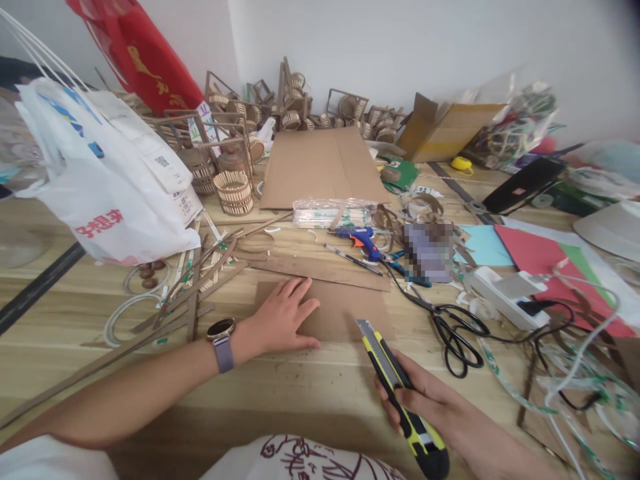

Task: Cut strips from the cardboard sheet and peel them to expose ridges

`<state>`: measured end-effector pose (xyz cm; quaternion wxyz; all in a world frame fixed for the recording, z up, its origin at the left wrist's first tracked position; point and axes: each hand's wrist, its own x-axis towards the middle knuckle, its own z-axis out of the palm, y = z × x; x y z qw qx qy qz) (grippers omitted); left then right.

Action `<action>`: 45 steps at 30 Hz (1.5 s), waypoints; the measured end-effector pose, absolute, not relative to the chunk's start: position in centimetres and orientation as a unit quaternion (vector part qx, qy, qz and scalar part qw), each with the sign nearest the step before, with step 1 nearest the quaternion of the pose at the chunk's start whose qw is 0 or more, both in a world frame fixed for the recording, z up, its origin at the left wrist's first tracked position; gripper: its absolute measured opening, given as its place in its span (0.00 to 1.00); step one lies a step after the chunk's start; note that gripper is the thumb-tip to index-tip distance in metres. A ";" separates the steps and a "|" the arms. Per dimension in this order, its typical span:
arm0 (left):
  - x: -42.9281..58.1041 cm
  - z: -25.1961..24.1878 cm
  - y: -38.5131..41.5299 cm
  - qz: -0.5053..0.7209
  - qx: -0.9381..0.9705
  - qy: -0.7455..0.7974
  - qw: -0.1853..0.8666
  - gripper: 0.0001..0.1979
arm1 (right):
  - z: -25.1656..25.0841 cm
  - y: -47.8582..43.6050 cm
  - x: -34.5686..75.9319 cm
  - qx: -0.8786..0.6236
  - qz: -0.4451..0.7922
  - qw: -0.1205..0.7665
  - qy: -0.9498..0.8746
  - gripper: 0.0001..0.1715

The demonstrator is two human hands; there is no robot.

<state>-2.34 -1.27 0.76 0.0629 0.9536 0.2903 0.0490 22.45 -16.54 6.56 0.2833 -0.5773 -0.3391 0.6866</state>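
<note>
My left hand (281, 316) lies flat with fingers stretched out on a small brown cardboard piece (345, 310) on the wooden table; a watch is on that wrist. My right hand (430, 403) is closed around a yellow and black utility knife (400, 393). The knife's blade end points up toward the near edge of the cardboard piece. A long cardboard strip (320, 270) lies just beyond the piece.
Black scissors (453, 327) lie right of the cardboard. A blue glue gun (361, 240), a pack of sticks (333, 213), a large cardboard sheet (320, 167), a white plastic bag (105, 187), woven baskets (234, 192), coloured paper (540, 257) and a power strip (505, 297) crowd the table.
</note>
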 end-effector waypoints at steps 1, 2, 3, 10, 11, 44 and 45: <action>-2.5 0.7 -1.2 0.050 0.954 0.289 0.067 0.38 | 6.7 -16.5 22.5 -0.575 0.689 0.280 -0.342 0.34; -2.6 0.7 -1.1 0.051 0.954 0.286 0.072 0.38 | 6.8 -16.4 22.5 -0.573 0.689 0.277 -0.348 0.34; -2.8 0.6 -1.0 0.055 0.954 0.283 0.076 0.38 | 6.8 -16.2 22.5 -0.572 0.687 0.273 -0.355 0.33; -4.1 0.3 -0.1 0.084 0.961 0.243 0.100 0.40 | 7.3 -13.9 22.7 -0.542 0.662 0.218 -0.469 0.32; -4.2 0.3 -0.1 0.085 0.962 0.239 0.101 0.40 | 7.4 -13.5 22.7 -0.537 0.656 0.201 -0.491 0.32; -4.4 -0.4 0.2 0.124 0.965 0.218 0.082 0.41 | 6.9 -7.6 15.9 -0.512 0.085 -0.233 -0.822 0.09; -4.4 -0.4 0.2 0.124 0.964 0.218 0.083 0.41 | 7.0 -7.6 15.9 -0.512 0.086 -0.235 -0.822 0.09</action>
